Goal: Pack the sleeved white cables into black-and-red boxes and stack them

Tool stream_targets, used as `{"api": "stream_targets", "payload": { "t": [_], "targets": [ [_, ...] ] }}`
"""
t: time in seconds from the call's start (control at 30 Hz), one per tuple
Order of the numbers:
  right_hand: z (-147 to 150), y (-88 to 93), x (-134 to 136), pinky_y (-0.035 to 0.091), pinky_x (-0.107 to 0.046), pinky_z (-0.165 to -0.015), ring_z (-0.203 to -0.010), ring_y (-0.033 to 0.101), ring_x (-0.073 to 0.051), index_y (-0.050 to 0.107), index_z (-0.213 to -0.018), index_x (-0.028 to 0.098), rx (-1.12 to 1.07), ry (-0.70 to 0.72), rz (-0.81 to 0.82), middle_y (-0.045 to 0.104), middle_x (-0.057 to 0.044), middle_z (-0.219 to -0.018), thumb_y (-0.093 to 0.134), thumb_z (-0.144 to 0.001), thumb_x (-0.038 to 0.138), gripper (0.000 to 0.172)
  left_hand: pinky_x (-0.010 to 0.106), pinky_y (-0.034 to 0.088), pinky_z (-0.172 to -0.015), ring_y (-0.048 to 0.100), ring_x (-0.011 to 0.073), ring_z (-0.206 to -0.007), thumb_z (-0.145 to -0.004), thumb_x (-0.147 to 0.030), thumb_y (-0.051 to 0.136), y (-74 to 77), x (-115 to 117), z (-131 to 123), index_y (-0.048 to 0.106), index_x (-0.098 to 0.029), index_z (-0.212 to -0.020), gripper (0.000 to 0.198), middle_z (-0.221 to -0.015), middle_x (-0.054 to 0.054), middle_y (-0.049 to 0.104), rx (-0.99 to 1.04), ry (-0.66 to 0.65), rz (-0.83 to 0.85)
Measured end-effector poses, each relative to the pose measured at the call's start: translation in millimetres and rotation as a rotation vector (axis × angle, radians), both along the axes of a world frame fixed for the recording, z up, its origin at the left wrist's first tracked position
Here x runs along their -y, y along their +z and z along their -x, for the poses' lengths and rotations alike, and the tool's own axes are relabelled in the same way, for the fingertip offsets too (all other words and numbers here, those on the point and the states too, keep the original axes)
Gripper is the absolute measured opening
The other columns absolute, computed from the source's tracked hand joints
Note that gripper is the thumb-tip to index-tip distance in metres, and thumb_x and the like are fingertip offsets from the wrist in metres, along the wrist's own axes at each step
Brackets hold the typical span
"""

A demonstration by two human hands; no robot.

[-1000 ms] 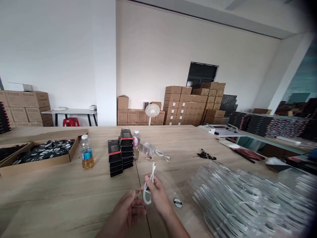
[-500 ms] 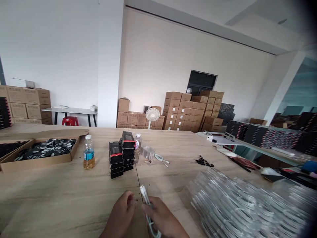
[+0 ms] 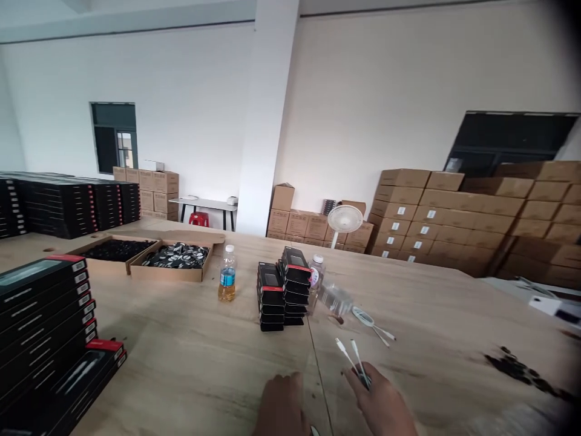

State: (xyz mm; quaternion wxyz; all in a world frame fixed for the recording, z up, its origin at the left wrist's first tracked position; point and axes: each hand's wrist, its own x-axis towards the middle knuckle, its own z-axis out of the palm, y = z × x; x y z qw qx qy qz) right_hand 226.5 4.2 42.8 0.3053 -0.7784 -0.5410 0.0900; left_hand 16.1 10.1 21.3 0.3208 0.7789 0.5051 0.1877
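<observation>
White cable sits in the closed grip of the right hand, both plug ends sticking up above the wooden bench, left hand just beside, grip slack and empty

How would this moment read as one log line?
right hand: grips white cable, plugs up | left hand: beside it, over wooden table | ahead: stacked black boxes

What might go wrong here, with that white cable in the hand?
The white cable sticks out of the right hand with both plug ends free, so they might snag or bend. The stacked black boxes stand just ahead of the left hand; a careless sweep could topple them, perhaps onto the bottle of yellow drink nearby.
</observation>
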Motion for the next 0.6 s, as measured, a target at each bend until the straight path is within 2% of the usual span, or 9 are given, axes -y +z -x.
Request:
{"api": "stream_targets", "payload": {
  "t": [0.1,0.17,0.27,0.37,0.43,0.5,0.6],
  "targets": [
    [13.0,-3.1,5.1,0.04,-0.028,-0.057,-0.054,0.058,-0.019,0.048,-0.065,0.025,-0.099,0.039,0.078,0.058,0.0,-0.054,0.046,-0.08,0.06,0.038,0.043,0.04,-0.093,0.056,0.0344,-0.108,-0.075,-0.014,0.052,-8.8,-1.6,2.1,0.041,-0.011,-0.146,0.072,-0.116,0.02,0.064,0.061,0.107,0.022],
    [27.6,-1.6,6.9,0.04,-0.027,-0.056,-0.055,0.057,-0.019,0.05,-0.066,0.024,-0.191,0.129,0.08,0.058,0.0,-0.053,0.05,-0.077,0.063,0.041,0.041,0.04,-0.092,0.059,0.0328,-0.106,-0.076,-0.012,0.049,-15.4,-1.7,2.9,0.037,-0.009,-0.149,0.074,-0.113,0.019,0.066,0.145,0.147,-0.006],
    [49.1,-0.3,8.2,0.042,-0.026,-0.059,-0.061,0.059,-0.018,0.052,-0.068,0.022,-0.302,0.265,0.02,0.061,0.0,-0.061,0.059,-0.071,0.05,0.029,0.038,0.041,-0.09,0.061,0.032,-0.101,-0.073,-0.011,0.052,-19.8,-0.6,3.2,0.038,-0.008,-0.148,0.076,-0.104,0.016,0.07,0.329,0.218,-0.043],
    [59.7,-1.8,8.8,0.042,-0.025,-0.058,-0.058,0.057,-0.016,0.05,-0.068,0.022,-0.367,0.227,-0.012,0.058,0.003,-0.058,0.057,-0.065,0.032,0.012,0.033,0.044,-0.084,0.064,0.0281,-0.092,-0.068,-0.012,0.061,-15.9,-2.0,4.3,0.048,-0.015,-0.141,0.074,-0.093,0.009,0.071,0.627,0.23,0.024],
    [60.1,-3.5,9.6,0.041,-0.025,-0.055,-0.053,0.054,-0.015,0.048,-0.068,0.023,-0.428,0.214,0.0,0.054,0.005,-0.055,0.055,-0.063,0.028,0.01,0.031,0.047,-0.079,0.065,0.0246,-0.087,-0.065,-0.013,0.068,-11.5,-5.8,5.6,0.051,-0.02,-0.136,0.073,-0.095,0.006,0.07,0.87,0.25,0.16],
    [58.3,-4.9,10.8,0.04,-0.024,-0.054,-0.053,0.053,-0.014,0.047,-0.069,0.023,-0.483,0.252,0.009,0.053,0.006,-0.055,0.056,-0.062,0.027,0.012,0.03,0.05,-0.074,0.067,0.0229,-0.086,-0.065,-0.013,0.074,-8.5,-10.7,7.0,0.044,-0.022,-0.137,0.079,-0.103,0.006,0.069,1.109,0.326,0.39],
    [57.2,-6.5,12.8,0.04,-0.023,-0.054,-0.054,0.05,-0.012,0.048,-0.07,0.022,-0.534,0.309,0.018,0.051,0.007,-0.057,0.059,-0.061,0.027,0.015,0.031,0.053,-0.07,0.069,0.0207,-0.08,-0.067,-0.01,0.075,-8.5,-16.7,9.0,0.036,-0.021,-0.137,0.082,-0.095,0.005,0.07,1.36,0.421,0.712]
  ]
}}
